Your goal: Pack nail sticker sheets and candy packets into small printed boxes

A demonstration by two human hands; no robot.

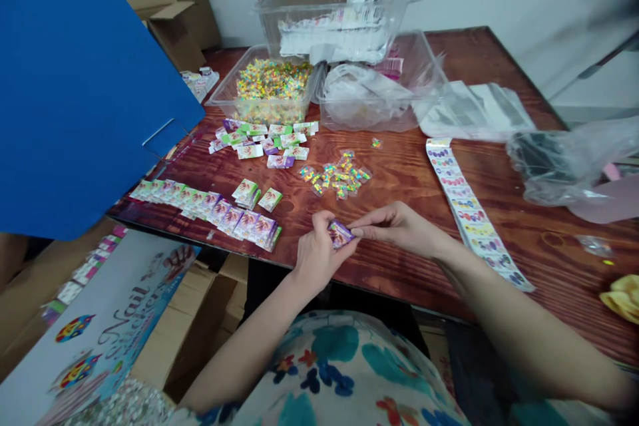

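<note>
My left hand (315,251) and my right hand (397,226) meet near the table's front edge, both pinched on one small purple box (341,234). Left of my hands runs a row of filled small boxes (210,208) lying side by side. Two more small boxes (257,195) sit just behind that row. A loose pile of wrapped colourful candies (335,177) lies right behind my hands. Farther back is a scatter of flat small boxes (264,138).
The wooden table (399,166) carries a clear tub of candies (272,88), clear tubs with plastic bags (374,90), a sticker strip (469,213) at right and crumpled plastic bags (564,160). A blue board (74,80) stands left. Cardboard boxes (170,6) sit behind; a printed carton (94,333) lies below.
</note>
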